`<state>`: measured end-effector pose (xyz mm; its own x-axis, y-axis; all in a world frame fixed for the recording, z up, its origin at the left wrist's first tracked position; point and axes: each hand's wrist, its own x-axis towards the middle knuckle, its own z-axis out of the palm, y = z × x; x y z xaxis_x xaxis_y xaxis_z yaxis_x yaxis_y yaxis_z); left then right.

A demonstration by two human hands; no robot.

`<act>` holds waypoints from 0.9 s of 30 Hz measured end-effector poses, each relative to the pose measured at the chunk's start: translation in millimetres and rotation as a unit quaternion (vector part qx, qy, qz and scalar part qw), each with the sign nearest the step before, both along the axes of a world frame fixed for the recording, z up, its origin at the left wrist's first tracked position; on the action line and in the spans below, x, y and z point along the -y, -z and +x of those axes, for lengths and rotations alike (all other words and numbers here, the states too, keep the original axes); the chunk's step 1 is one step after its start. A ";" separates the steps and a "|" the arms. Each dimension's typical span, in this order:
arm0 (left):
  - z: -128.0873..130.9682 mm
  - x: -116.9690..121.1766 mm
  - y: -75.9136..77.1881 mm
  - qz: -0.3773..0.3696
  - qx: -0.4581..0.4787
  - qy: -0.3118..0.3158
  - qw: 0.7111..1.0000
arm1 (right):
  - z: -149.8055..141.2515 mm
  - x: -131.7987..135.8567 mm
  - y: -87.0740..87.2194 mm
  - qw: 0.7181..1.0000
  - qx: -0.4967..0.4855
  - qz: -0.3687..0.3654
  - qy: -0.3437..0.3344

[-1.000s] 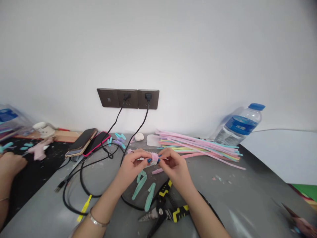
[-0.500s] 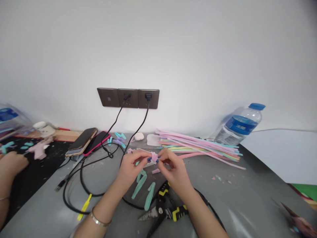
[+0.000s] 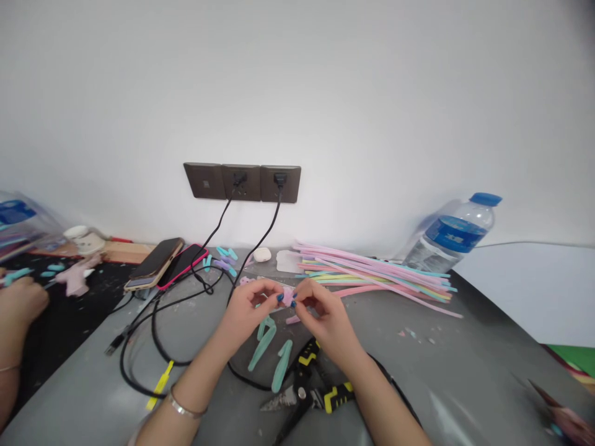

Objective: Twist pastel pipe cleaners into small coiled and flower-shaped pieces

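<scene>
My left hand [image 3: 248, 310] and my right hand [image 3: 323, 316] meet over the grey table [image 3: 465, 378], both pinching a small pink fuzzy pipe-cleaner piece [image 3: 288, 297] between thumb and fingertips. Just below them lie two folded teal pipe-cleaner pieces [image 3: 272, 353] and a short pink offcut [image 3: 292, 320]. Black-and-yellow pliers [image 3: 309, 390] lie under my right wrist. A pile of long pastel pipe cleaners [image 3: 372, 272] lies behind my right hand.
Two phones [image 3: 165, 263] charge at the left, their black cables [image 3: 153, 334] looping over the table from the wall sockets [image 3: 242, 182]. A water bottle [image 3: 449, 238] lies at the right. Another person's hand [image 3: 18, 306] works at the far left edge.
My hands stay together on the pink piece, with only small finger shifts. The other person's hand at the left has moved slightly.
</scene>
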<state>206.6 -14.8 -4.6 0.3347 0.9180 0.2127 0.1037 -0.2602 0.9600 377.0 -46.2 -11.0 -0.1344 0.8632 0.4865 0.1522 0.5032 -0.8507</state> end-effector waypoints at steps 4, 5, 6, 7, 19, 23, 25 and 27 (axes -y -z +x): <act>-5.0 -4.2 -0.9 -0.006 -0.021 0.027 0.999 | -0.4 0.4 -0.6 1.000 0.019 0.009 -0.007; -6.2 -5.0 -1.2 0.007 -0.032 0.024 0.999 | -0.6 0.7 -0.8 1.000 0.023 0.013 -0.005; -7.1 -5.7 -1.5 0.024 -0.040 0.020 0.999 | -0.9 1.1 -1.1 0.999 0.028 0.019 -0.003; -7.7 -6.0 -1.8 0.041 -0.045 0.017 0.998 | -1.1 1.5 -1.4 0.999 0.032 0.024 -0.001; -4.9 -1.6 -1.6 0.091 -0.112 0.038 0.989 | -1.3 0.2 0.8 0.998 0.051 0.025 0.006; -4.1 -0.8 1.0 0.135 -0.133 0.032 0.981 | -0.9 -1.0 1.0 0.999 0.043 -0.004 0.017; -2.4 0.2 3.3 0.157 -0.146 0.013 0.977 | -1.4 -1.9 2.8 0.999 0.023 -0.028 0.023; -0.3 1.8 5.6 0.178 -0.164 -0.012 0.970 | -2.5 -3.0 5.3 0.998 -0.001 -0.053 0.029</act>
<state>206.4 -16.6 -10.2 0.4173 0.8140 0.4041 0.3983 -0.5635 0.7237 374.5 -43.2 -16.3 -0.0814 0.9160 0.3928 0.1771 0.4011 -0.8988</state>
